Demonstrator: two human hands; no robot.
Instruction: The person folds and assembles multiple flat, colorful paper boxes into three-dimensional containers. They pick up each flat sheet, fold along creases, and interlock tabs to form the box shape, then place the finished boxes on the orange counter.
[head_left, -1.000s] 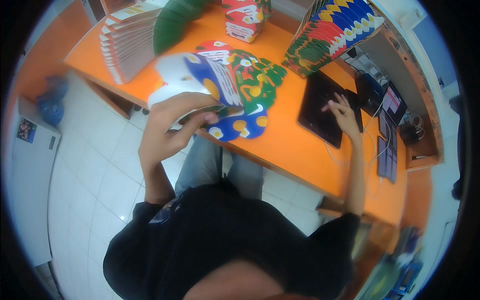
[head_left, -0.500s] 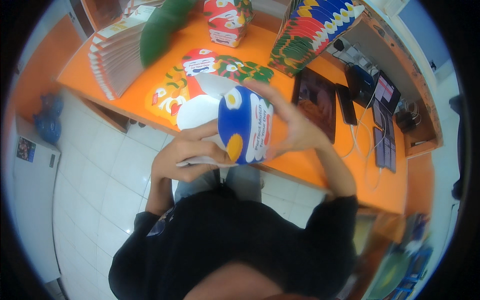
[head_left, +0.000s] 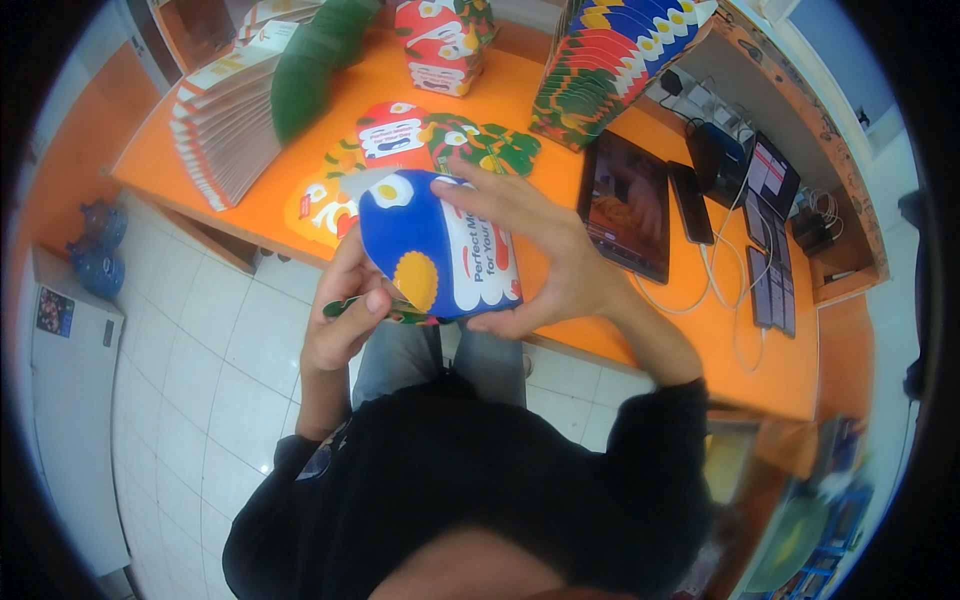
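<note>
Orange table space fills the middle of the frame, with a fanned stack of white and green cardboard pieces at upper left. Near the centre, a blue, white and red printed cardboard box tilts between both hands: the left hand pinches its lower-left edge, the right hand clamps its right side. Uneven squeezing could crease the thin panel (its inner folds are hidden); a slack left pinch might let the edges spring apart.
</note>
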